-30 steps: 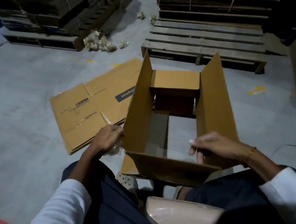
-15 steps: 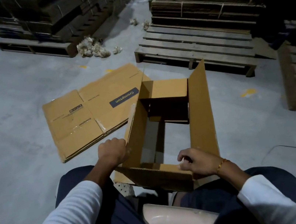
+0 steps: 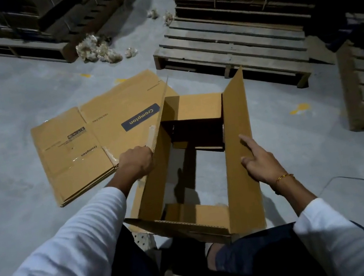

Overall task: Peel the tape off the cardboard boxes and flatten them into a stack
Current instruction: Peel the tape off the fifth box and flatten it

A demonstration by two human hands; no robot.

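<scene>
My right hand has let go and now lies flat-fingered on the right flap of the open brown cardboard box on my lap; my left hand grips the left flap's edge. I judge it light and stiff, best held by the flaps.

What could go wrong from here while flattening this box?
1. The left hand grips the left flap by a tape remnant; the strip may tear and stay stuck.
2. The right hand only rests open fingers on the right flap, so the box could twist or slip off the lap as it collapses.
3. The stack lies to the left; a skewed drop would leave it uneven.
</scene>
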